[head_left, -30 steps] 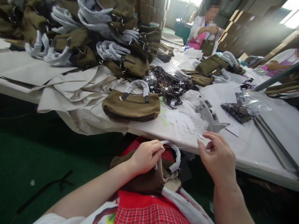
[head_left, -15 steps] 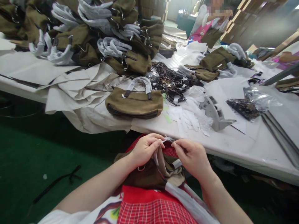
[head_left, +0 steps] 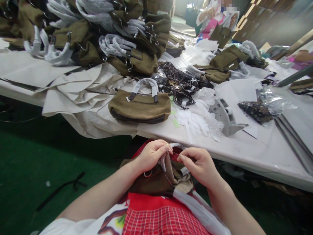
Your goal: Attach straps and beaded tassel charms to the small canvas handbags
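Observation:
An olive handbag (head_left: 156,182) lies in my lap with its zipped mouth open and pale lining showing. My left hand (head_left: 155,153) is closed in a pinch on the bag's zipper edge, near a small metal piece at the fingertips. Just right of it, my right hand (head_left: 198,163) pinches what looks like a thin strand that runs toward the left fingertips; it is too fine to name. A wrapped handle (head_left: 195,205) of this bag hangs down over my red checked apron (head_left: 161,218).
A finished-looking olive handbag (head_left: 140,106) stands at the table edge ahead. A pile of similar bags (head_left: 144,62) rises behind it. Dark cords (head_left: 183,88), white strips (head_left: 193,124), a grey tape dispenser (head_left: 226,117) and a plastic bag (head_left: 274,101) lie rightward. A co-worker (head_left: 212,19) stands beyond.
My right hand has shifted slightly left and down, and a thin strand now shows between the hands. My left hand stays on the bag. The far co-worker has raised their arms.

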